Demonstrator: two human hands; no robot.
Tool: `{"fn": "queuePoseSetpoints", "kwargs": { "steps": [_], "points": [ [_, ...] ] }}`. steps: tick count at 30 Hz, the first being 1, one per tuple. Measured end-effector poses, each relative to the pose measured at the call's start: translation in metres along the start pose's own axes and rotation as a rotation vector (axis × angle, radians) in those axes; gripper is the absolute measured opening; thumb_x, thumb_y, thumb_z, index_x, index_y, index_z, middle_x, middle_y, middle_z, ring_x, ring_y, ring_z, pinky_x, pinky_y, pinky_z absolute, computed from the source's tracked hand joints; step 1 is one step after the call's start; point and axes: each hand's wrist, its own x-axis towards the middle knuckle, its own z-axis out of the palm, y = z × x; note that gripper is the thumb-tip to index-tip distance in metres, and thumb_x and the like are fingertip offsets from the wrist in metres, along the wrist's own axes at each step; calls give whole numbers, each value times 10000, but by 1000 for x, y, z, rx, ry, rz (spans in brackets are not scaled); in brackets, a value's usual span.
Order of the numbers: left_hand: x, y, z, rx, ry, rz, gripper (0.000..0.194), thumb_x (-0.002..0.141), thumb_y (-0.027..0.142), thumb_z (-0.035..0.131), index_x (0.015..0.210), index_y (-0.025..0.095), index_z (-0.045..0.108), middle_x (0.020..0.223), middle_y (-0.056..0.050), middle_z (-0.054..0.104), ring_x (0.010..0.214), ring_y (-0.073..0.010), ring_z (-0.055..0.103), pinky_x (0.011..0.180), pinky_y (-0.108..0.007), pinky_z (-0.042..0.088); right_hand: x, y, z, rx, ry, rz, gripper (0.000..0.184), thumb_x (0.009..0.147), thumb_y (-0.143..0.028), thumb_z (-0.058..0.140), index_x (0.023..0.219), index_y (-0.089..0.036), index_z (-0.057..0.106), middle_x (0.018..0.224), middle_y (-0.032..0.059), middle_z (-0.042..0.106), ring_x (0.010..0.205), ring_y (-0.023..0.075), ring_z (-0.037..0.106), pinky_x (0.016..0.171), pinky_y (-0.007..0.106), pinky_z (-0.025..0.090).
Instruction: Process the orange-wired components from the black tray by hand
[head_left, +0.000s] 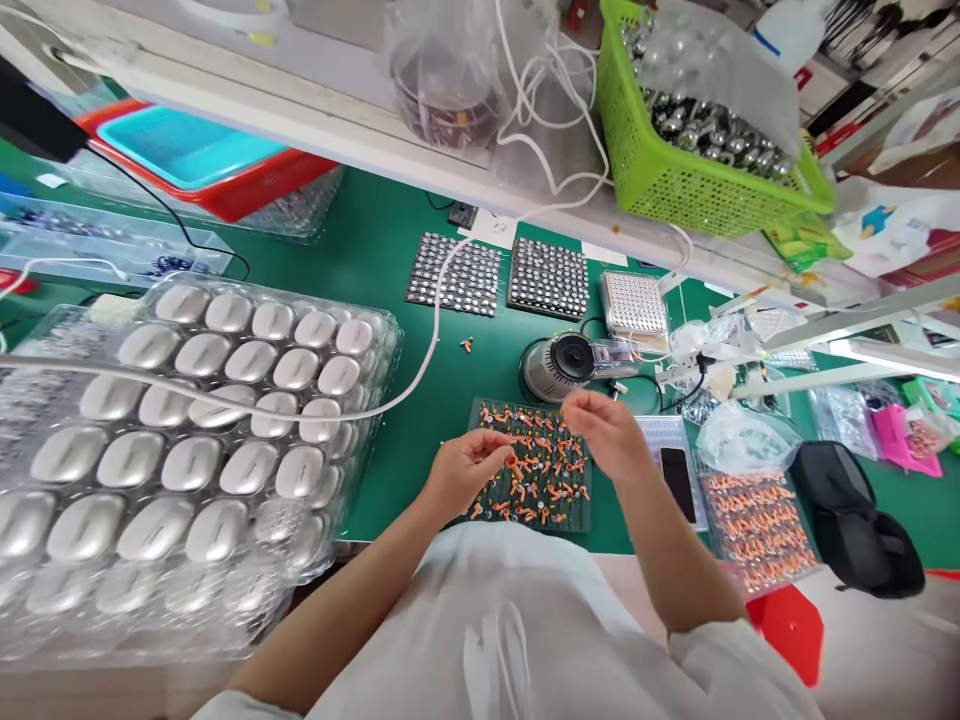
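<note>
A dark green tray [581,515] lies in front of me, filled with rows of small orange parts [529,512] that carry bits of wire and metal. Over its left side is my left hand [466,470], thumb and fingertips pressed together; a tiny reddish bit shows at the tips, too small to name. My right hand [609,438] hovers above the tray's right edge, also pinched, and whatever it holds is hidden. Just beyond the tray stands a grey round device with a black top [568,358]. One loose orange part [466,345] rests on the green mat.
Clear trays of silver oval cases [202,355] fill the left. Farther back sit blocks of small round metal parts [549,278]. A phone [677,482], another tray of orange parts [761,525] and a black case [855,520] lie right. A white cable [437,320] hangs across; overhead is a shelf [315,120].
</note>
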Motion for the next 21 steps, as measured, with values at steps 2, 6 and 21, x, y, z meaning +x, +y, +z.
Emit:
{"fn": "queuePoseSetpoints", "kwargs": {
  "steps": [2,6,21],
  "points": [
    [-3,12,10,-38,-25,22,238,758,368,658,879,165,688,813,-45,735,746,-181,687,676,-258,536,-39,8,16,248,84,66,166,793,-379,648,812,-215,666,712,11,519,611,132,440,573,277,345],
    [-15,29,26,-28,-118,72,249,758,355,675,918,166,698,864,-51,736,801,-188,685,739,-281,548,-87,23,37,478,247,119,156,750,-378,689,809,-234,678,766,20,509,626,137,441,581,287,364],
    [-53,21,46,223,-238,226,190,829,276,599,965,187,698,874,-43,736,798,-183,684,754,-279,547,-125,30,51,442,303,125,126,764,-306,702,745,-210,623,646,-13,563,562,121,499,537,264,402]
  ]
}}
